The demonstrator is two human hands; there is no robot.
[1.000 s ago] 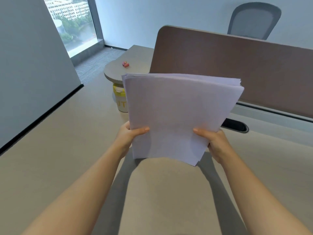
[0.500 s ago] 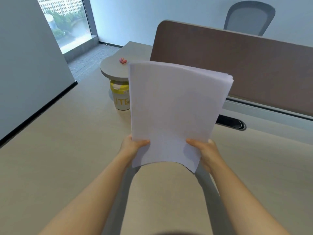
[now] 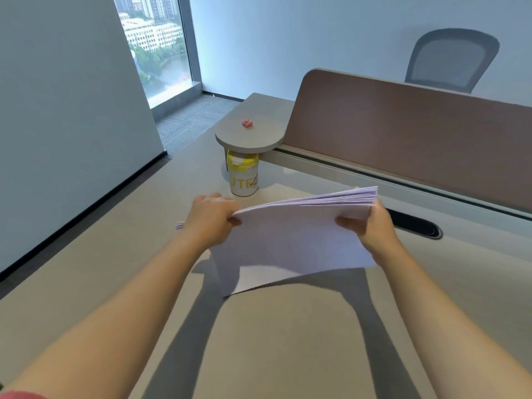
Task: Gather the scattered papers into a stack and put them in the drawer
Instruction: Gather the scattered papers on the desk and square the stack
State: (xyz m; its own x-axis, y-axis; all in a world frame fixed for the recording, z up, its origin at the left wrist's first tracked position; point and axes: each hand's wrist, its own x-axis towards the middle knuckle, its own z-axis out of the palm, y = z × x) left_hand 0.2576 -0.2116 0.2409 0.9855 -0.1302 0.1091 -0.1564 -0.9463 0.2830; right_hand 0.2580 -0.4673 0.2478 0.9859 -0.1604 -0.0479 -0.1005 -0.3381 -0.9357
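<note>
A stack of white papers (image 3: pixel 290 240) is held between both hands, tilted with its far edge raised and its near corner touching the beige desk (image 3: pixel 288 341). My left hand (image 3: pixel 211 217) grips the stack's left side, fingers curled over the top. On the right side, my right hand (image 3: pixel 367 226) pinches the stack, thumb on top. A sliver of paper edge (image 3: pixel 180 225) shows to the left of my left wrist. No drawer is in view.
A yellow-and-white cup (image 3: pixel 243 175) stands just beyond the papers, under a small round grey shelf (image 3: pixel 247 136) with a pink object (image 3: pixel 247 122) on it. A brown divider panel (image 3: pixel 403 131) runs along the back. A black cable slot (image 3: pixel 414 224) sits right of my right hand.
The stack was upright in front of me; it has now been tipped down and lowered toward the desk. My hands shifted from its bottom edge to its sides.
</note>
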